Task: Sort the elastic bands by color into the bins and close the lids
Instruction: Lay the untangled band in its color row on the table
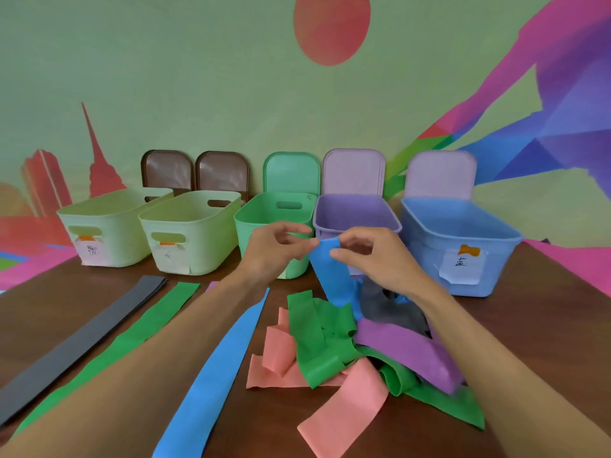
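Head view, down on a table (529, 325). At the back in one row, five open bins: cream bin (112, 246), second cream bin (201, 249), green bin (264, 216), purple bin (350, 213), blue bin (499, 272). Behind, upright against the wall, five lids: brown lid (168, 173), second brown lid (223, 175), green lid (292, 173), pink lid (353, 173), second pink lid (439, 175).

In front of green and purple bins, one blue band (330, 276) lifted up, lower end going down into the pile (347, 352). Top edge pinched from both sides: left hand (274, 252) with thumb and forefinger on it, right hand (377, 262) the same, other fingers loosely bent.

Flat on the table at left, side by side: grey band (79, 345), green band (132, 338), second blue band (221, 368); also one purple end, mostly hidden behind the left arm. In the pile, pink, green, purple and grey bands tangled; number of each not possible to tell.
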Demonstrator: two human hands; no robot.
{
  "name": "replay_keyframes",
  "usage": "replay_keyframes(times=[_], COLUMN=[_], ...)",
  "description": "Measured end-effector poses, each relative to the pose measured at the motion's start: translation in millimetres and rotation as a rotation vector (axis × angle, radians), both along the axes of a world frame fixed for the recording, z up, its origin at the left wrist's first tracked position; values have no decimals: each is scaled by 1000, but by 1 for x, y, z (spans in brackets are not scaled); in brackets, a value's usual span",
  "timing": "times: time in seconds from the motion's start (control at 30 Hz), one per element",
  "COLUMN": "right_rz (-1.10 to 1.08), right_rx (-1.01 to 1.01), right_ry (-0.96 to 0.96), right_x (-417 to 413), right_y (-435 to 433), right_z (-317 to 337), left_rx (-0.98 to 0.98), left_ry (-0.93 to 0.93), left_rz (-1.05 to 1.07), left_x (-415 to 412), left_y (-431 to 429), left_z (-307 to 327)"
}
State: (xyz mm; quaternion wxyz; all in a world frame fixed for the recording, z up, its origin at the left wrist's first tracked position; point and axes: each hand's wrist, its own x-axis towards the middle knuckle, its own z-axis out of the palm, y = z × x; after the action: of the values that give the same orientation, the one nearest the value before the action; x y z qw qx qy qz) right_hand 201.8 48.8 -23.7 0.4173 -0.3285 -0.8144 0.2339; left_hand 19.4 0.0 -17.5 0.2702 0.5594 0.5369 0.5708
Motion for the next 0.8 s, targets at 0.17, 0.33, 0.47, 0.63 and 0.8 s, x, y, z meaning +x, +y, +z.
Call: replay_keyframes(times=[0.17, 0.33, 0.47, 0.63, 0.8], right_rz=[-58, -172, -205, -262, -341], right_rx=[-14, -22, -50, 27, 114], right_ry=[122, 290, 416, 521, 623], right_x=[-2, -4, -6, -10, -5], right_y=[4, 4, 4, 4, 8], right_z=[21, 37, 48, 60, 68], left_rx=[58, -42, -159, -224, -182], left_ry=[-119, -269, -124, 99, 106], left_rz=[-33, -142, -196, -171, -156], left_x=[14, 19, 27, 34, 34], left_y=[0, 5, 17, 31, 34], left_z=[11, 7, -16, -34, -34])
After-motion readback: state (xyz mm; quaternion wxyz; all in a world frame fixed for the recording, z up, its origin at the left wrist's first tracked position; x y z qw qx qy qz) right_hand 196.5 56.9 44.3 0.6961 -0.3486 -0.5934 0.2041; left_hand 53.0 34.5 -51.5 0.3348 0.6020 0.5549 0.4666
